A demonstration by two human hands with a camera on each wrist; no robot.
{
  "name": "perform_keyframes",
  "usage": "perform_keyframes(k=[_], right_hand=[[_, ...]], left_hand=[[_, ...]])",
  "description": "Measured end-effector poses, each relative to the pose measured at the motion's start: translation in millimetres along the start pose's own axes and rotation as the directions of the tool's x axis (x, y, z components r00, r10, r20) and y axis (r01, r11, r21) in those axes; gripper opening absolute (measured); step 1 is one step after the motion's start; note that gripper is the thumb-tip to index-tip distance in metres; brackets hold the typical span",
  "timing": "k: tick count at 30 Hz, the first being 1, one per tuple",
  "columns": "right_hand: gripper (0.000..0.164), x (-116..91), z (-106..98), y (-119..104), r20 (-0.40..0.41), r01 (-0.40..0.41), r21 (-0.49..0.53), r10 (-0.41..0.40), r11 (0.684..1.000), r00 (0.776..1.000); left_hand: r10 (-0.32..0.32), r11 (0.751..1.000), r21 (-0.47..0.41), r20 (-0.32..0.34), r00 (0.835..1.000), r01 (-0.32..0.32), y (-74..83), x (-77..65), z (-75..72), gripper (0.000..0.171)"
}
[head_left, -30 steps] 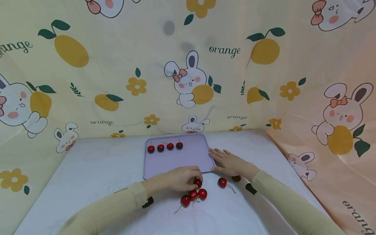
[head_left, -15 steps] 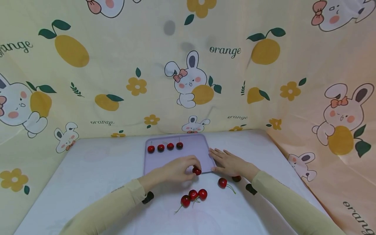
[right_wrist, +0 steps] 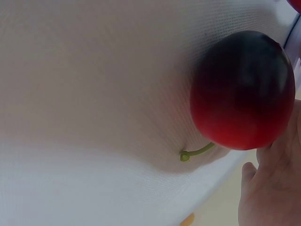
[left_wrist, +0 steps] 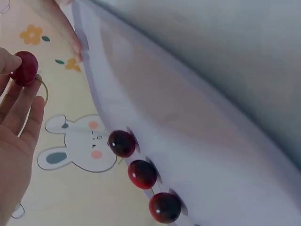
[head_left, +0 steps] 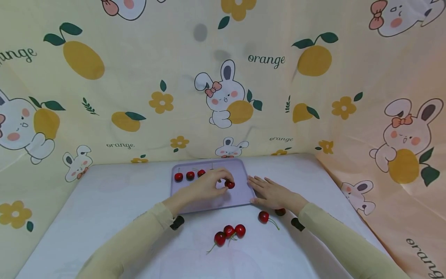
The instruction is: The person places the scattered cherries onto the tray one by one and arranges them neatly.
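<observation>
Over the purple tray (head_left: 209, 204), my left hand (head_left: 205, 184) pinches a dark red cherry (head_left: 229, 184) between thumb and fingers. In the left wrist view that same cherry (left_wrist: 25, 68) shows its green stem trailing beside the fingers. A row of cherries (head_left: 179, 177) stands along the tray's back left, partly hidden by the left hand in the head view; several of them (left_wrist: 142, 174) appear in the left wrist view. My right hand (head_left: 273, 192) lies with straight fingers touching the tray's right edge. Close to the right wrist camera sits a large-looking cherry (right_wrist: 244, 92).
In front of the tray, three cherries (head_left: 229, 231) lie clustered on the white table (head_left: 115, 217). Another cherry with a stem (head_left: 263, 217) lies to their right, and one more (head_left: 280, 212) is partly under the right wrist. A patterned cloth (head_left: 195, 46) hangs behind.
My left hand has lifted one cherry from the group in front and carried it forward over the tray. The right hand has stayed at the tray's right edge.
</observation>
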State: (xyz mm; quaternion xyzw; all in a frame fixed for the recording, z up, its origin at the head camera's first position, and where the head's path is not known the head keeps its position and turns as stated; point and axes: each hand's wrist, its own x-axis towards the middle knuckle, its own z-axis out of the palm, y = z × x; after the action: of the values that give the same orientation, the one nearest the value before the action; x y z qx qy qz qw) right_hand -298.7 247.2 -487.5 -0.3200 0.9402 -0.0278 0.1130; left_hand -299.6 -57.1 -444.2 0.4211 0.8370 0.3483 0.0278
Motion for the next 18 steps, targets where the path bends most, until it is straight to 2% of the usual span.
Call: perform_keyframes(k=[6,11,18], right_hand=[[0.085,1,0,1,0.006,-0.008,-0.01,0.008,1.0,1.0],[0.085,0,-1,-1,0.017,-0.019,-0.006,0.019,1.0,1.0],[0.084,1,0,0,0.022,-0.023,-0.011,0.023,1.0,0.999]], left_hand=[[-0.049,0.999,0.002,-0.022,0.999,0.049,-12.5,9.6,-6.1,0.026],[-0.064,0.998,-0.004,-0.032,0.997,0.064,-24.6,19.0,-10.4,0.027],[-0.132,0.991,-0.02,-0.006,0.991,0.131,-40.9,30.1,-10.7,0.027]])
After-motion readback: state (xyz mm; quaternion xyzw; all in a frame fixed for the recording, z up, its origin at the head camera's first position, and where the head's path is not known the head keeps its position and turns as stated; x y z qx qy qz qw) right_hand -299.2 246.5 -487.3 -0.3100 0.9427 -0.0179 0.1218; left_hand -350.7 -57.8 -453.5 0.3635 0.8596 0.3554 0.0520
